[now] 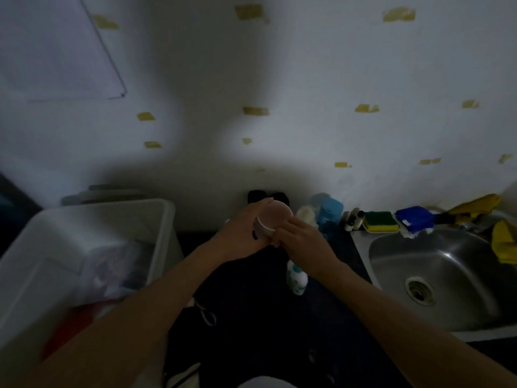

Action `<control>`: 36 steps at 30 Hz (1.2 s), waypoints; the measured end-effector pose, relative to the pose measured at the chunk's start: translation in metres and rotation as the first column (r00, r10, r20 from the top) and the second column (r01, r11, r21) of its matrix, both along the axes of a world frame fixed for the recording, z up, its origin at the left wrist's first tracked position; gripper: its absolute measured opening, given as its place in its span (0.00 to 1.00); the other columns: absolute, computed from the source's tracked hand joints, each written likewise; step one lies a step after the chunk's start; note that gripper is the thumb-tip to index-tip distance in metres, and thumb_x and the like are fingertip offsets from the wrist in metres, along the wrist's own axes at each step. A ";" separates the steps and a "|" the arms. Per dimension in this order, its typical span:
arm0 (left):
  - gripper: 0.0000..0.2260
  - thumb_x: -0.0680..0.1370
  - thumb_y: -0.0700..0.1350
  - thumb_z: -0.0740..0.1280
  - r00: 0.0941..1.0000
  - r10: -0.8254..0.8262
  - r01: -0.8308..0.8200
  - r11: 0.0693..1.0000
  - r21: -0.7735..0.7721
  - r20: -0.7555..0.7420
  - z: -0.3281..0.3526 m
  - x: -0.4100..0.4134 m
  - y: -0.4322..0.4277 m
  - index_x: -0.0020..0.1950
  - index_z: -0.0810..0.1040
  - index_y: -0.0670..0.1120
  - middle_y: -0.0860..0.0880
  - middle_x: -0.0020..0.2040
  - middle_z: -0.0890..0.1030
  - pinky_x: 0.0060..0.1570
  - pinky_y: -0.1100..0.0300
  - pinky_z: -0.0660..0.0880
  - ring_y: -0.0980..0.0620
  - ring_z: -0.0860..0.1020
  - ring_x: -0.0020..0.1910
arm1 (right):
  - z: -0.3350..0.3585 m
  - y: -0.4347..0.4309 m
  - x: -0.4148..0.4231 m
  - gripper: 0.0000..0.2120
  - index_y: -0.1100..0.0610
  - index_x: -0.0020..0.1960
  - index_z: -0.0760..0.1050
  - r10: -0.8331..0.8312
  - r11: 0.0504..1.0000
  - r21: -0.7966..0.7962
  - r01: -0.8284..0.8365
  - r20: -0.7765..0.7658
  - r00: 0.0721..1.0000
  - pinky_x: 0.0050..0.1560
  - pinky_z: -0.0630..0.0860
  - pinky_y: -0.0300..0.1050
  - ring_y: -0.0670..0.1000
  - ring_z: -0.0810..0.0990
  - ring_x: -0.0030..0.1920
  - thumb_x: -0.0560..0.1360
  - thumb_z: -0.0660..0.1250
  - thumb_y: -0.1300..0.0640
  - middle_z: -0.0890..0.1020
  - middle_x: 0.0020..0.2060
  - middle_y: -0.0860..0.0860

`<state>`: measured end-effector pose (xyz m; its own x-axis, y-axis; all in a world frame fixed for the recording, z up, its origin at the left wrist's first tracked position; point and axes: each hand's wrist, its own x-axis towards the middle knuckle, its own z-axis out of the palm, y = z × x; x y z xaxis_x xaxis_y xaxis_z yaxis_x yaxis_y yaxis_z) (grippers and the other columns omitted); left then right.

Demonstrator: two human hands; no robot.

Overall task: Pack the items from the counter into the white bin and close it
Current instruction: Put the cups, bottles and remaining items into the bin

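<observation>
A white cup-like container [275,218] with a pale round face is held above the dark counter [251,303], near the wall. My left hand [240,233] grips its left side, fingers curled over the top. My right hand [305,245] holds its lower right edge. The open white bin [156,217] stands at the left, with clear plastic items and something red inside. A small white and teal bottle [296,281] stands on the counter under my right wrist. A blue container [330,211] and a pale round item [306,214] stand by the wall.
A steel sink [436,278] fills the right side. On its back rim lie small dark bottles [354,219], a green and yellow sponge [382,221], a blue cloth [414,218] and yellow gloves [500,236]. A dark object [256,196] sits against the wall. The scene is dim.
</observation>
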<state>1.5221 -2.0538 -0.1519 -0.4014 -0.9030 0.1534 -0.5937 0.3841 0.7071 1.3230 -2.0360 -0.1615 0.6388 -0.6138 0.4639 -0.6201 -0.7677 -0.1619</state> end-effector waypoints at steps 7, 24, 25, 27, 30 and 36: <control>0.42 0.67 0.52 0.79 0.996 0.088 -0.089 0.992 -0.087 -0.020 0.026 0.088 0.031 0.76 0.61 0.52 0.54 0.70 0.69 0.64 0.64 0.68 0.57 0.70 0.67 | 0.020 0.010 0.084 0.10 0.55 0.41 0.74 0.172 0.981 -0.085 -0.172 -0.010 0.985 0.46 0.73 0.45 0.54 0.75 0.44 0.73 0.60 0.68 0.79 0.43 0.50; 0.39 0.62 0.38 0.82 0.937 0.303 -0.287 0.951 0.113 -0.173 0.033 0.273 0.127 0.65 0.62 0.42 0.55 0.58 0.74 0.51 0.71 0.74 0.68 0.75 0.53 | 0.045 0.060 0.279 0.28 0.59 0.67 0.68 0.179 0.935 0.278 -0.221 0.168 0.969 0.63 0.70 0.42 0.53 0.67 0.67 0.73 0.70 0.48 0.68 0.67 0.53; 0.40 0.62 0.38 0.82 0.939 0.301 -0.281 0.950 0.135 -0.166 0.030 0.282 0.133 0.65 0.61 0.42 0.56 0.58 0.74 0.50 0.72 0.73 0.68 0.75 0.53 | 0.044 0.063 0.288 0.31 0.58 0.69 0.66 0.196 0.924 0.309 -0.228 0.131 0.972 0.64 0.69 0.42 0.52 0.67 0.68 0.72 0.71 0.45 0.67 0.68 0.52; 0.43 0.62 0.39 0.82 0.941 0.294 -0.262 0.947 0.187 -0.167 0.025 0.297 0.141 0.67 0.59 0.45 0.57 0.59 0.73 0.51 0.72 0.73 0.69 0.75 0.54 | 0.043 0.068 0.304 0.37 0.54 0.72 0.62 0.224 0.886 0.400 -0.234 0.073 0.972 0.66 0.68 0.44 0.49 0.65 0.69 0.69 0.71 0.40 0.66 0.69 0.50; 0.44 0.62 0.41 0.82 0.941 0.294 -0.250 0.937 0.243 -0.167 0.017 0.314 0.152 0.68 0.57 0.50 0.61 0.61 0.71 0.54 0.72 0.73 0.69 0.73 0.58 | 0.041 0.075 0.324 0.44 0.46 0.74 0.54 0.221 0.804 0.567 -0.177 -0.010 0.975 0.65 0.66 0.45 0.48 0.63 0.70 0.64 0.65 0.34 0.65 0.70 0.47; 0.48 0.61 0.50 0.82 0.956 0.265 -0.218 0.929 0.301 -0.125 -0.012 0.328 0.165 0.72 0.56 0.54 0.56 0.64 0.73 0.59 0.59 0.75 0.61 0.75 0.61 | 0.021 0.081 0.344 0.49 0.44 0.74 0.54 0.174 0.813 0.583 -0.001 -0.242 0.955 0.62 0.68 0.46 0.51 0.71 0.66 0.60 0.70 0.29 0.66 0.70 0.48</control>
